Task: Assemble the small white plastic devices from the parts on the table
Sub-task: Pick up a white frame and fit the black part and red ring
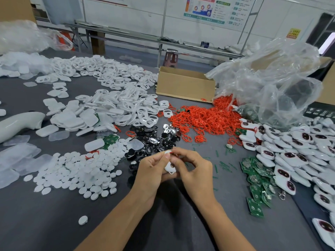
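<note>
Discs left of the grip, circuit boards right, rings behind — carton farther back, all on the table

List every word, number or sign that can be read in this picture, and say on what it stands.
Nothing here can be read.
Poster on the wall: headings, charts and lines of print, too blurred.
Yellow sign: characters too blurred.
Black box: white icons, too small to tell.
Green boards: no legible print.
</note>
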Available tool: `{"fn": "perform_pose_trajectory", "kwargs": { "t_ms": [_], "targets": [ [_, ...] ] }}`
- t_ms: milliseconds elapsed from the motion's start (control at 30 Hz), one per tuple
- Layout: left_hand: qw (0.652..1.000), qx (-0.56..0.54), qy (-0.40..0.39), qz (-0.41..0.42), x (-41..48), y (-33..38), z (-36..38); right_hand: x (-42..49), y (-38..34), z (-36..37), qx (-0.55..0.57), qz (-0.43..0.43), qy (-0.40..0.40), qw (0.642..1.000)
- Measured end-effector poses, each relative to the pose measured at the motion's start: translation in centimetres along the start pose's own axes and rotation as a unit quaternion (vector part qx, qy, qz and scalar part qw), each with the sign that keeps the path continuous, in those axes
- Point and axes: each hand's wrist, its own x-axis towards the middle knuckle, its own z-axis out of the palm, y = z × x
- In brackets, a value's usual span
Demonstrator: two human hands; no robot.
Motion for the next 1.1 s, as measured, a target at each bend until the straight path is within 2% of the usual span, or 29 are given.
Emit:
{"fn": "perform_pose_trajectory", "kwargs": {
  "t_ms": [333,533,767,933,1000,1100],
  "targets": [
    [1.0,-0.023,-0.013,-0.012,0.01,0.32,-0.31,-0.05,0.08,0.03,-0.061,-0.066,0.012,0.996],
    [0.999,-0.033,-0.024,-0.03,0.06,0.58,-0.67,-0.16,-0.04,0.03,-0.008,-0.05,0.008,0.999],
    [0.999,-0.031,-0.003,-0.023,-0.16,0.52,-0.51,0.04,-0.22,-0.06,0.012,-0.065,-0.008,0.998],
    [1.0,-0.013,0.019,-0.008,-0.15,0.35,-0.17,-0.05,-0.13,0.22,-0.041,-0.103,-0.008,0.994],
    [1.0,-0.01,0.026,0.0,-0.07,0.36,-0.19,-0.07,-0.12,0.18,-0.045,-0.095,-0.029,0.994],
    [0.999,0.005,0.015,0.028,-0.06,0.48,-0.09,0.0,-0.4,0.01,0.039,-0.009,-0.046,0.998]
  ]
}}
